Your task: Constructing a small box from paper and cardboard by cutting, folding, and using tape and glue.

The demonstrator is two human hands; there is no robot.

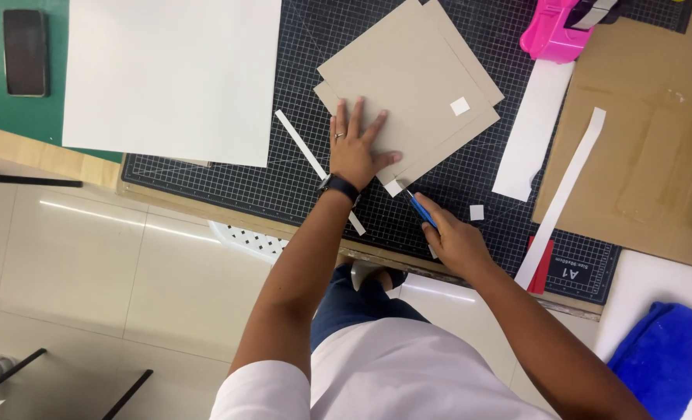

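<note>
My left hand [355, 144] lies flat, fingers spread, on the near corner of a stack of grey cardboard sheets [416, 74] on a black gridded cutting mat [284, 183]. A ring and a dark wristwatch are on that hand and wrist. My right hand [452, 237] grips a blue-handled craft knife [421, 208], its tip at the stack's near corner by a small white piece [393, 187]. A small white square [459, 106] sits on the top sheet.
A large white sheet [171, 74] covers the mat's left part. White paper strips [315, 165] [564, 198] [534, 128], a pink tape dispenser [552, 31], brown cardboard [649, 148], a phone [25, 52] and a blue cloth [665, 358] lie around.
</note>
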